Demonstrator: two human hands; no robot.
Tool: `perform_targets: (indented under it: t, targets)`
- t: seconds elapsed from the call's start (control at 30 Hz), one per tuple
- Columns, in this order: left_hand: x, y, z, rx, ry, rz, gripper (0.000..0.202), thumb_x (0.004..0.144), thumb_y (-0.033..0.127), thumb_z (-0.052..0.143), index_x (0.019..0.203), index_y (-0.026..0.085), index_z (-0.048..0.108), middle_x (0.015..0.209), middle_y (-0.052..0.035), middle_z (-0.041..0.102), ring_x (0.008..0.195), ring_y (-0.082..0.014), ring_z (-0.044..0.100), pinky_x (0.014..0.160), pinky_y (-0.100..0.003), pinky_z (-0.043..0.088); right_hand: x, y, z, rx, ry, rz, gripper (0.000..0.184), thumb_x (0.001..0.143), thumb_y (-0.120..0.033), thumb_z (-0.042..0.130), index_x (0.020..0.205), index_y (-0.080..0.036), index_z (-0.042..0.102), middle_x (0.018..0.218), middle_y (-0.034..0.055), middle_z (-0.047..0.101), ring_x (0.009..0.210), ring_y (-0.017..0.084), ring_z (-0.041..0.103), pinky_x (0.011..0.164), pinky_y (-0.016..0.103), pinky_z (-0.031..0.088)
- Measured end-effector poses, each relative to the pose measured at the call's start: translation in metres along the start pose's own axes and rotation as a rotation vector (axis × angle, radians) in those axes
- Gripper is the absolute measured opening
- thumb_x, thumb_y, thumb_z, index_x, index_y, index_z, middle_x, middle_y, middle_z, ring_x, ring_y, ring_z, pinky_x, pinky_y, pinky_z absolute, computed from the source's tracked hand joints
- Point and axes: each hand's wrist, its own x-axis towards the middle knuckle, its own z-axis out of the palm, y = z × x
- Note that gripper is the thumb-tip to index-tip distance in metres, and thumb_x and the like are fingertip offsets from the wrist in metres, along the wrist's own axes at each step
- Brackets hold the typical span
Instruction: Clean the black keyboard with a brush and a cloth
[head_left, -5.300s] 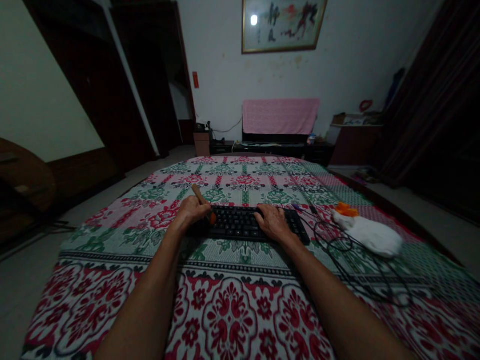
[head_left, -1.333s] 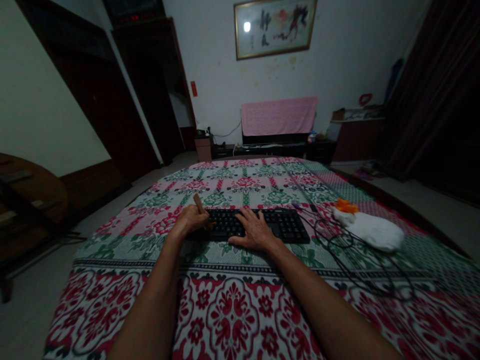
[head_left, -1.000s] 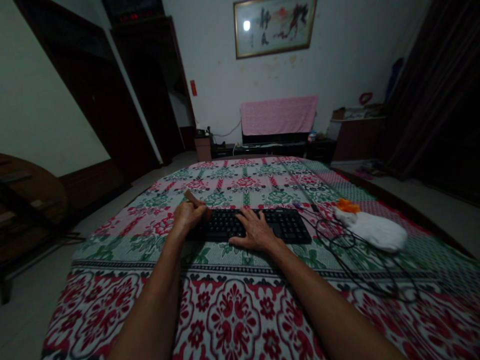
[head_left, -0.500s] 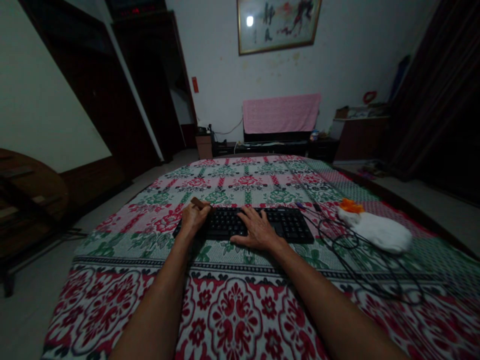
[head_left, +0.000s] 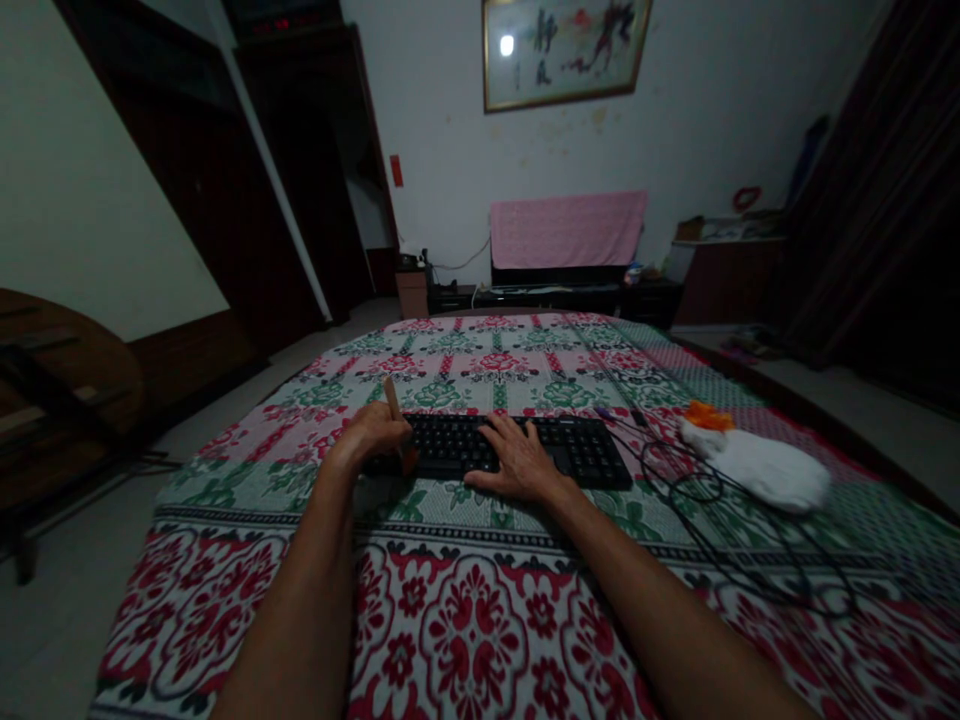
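Observation:
A black keyboard (head_left: 450,445) lies flat on the patterned cloth, its long side across my view. At its left end my left hand (head_left: 369,432) is closed around a small wooden-handled brush (head_left: 393,402). The handle points up and away, and a reddish-brown end shows low by the keys; its bristles are too dark to make out well. My right hand (head_left: 519,458) rests palm down over the middle and right part of the keyboard, fingers spread, covering some keys.
A black cable (head_left: 697,487) lies in loose loops right of the keyboard. Beside it sits a white cloth bundle (head_left: 772,468) with an orange piece (head_left: 709,415) at its end. The patterned cloth (head_left: 472,620) covers the large table. A pink towel (head_left: 568,230) hangs at the far wall.
My left hand has turned and shifted slightly left and nearer; the brush handle now stands more upright. My right hand stays spread on the keyboard. The whole view has shifted slightly.

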Motion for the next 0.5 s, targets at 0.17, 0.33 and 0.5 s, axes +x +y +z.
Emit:
perform_targets:
  t: [0.17, 0.33, 0.5]
  targets:
    - [0.006, -0.003, 0.005, 0.001, 0.235, 0.004, 0.026, 0.069, 0.033, 0.054, 0.081, 0.018, 0.071, 0.077, -0.0059, 0.071, 0.076, -0.0223, 0.065, 0.063, -0.026, 0.047, 0.0, 0.0, 0.0, 0.004, 0.006, -0.001, 0.084, 0.07, -0.071, 0.046, 0.133, -0.017, 0.039, 0.146, 0.015, 0.025, 0.133, 0.034, 0.02, 0.103, 0.058, 0.013]
    - [0.011, -0.004, 0.032, -0.093, 0.487, 0.137, 0.032, 0.076, 0.035, 0.052, 0.099, 0.022, 0.069, 0.098, -0.003, 0.07, 0.095, -0.0194, 0.062, 0.084, -0.025, 0.044, -0.001, -0.001, -0.001, 0.004, -0.001, -0.003, 0.083, 0.071, -0.071, 0.046, 0.133, -0.016, 0.039, 0.145, 0.0155, 0.026, 0.133, 0.033, 0.02, 0.103, 0.058, 0.012]
    - [0.015, -0.009, 0.046, -0.162, 0.49, 0.14, 0.029, 0.076, 0.035, 0.054, 0.097, 0.022, 0.07, 0.1, -0.0006, 0.07, 0.094, -0.0175, 0.063, 0.084, -0.023, 0.045, 0.0, 0.0, 0.0, 0.008, -0.005, 0.001, 0.084, 0.07, -0.071, 0.046, 0.134, -0.016, 0.037, 0.146, 0.0154, 0.024, 0.133, 0.033, 0.018, 0.104, 0.059, 0.011]
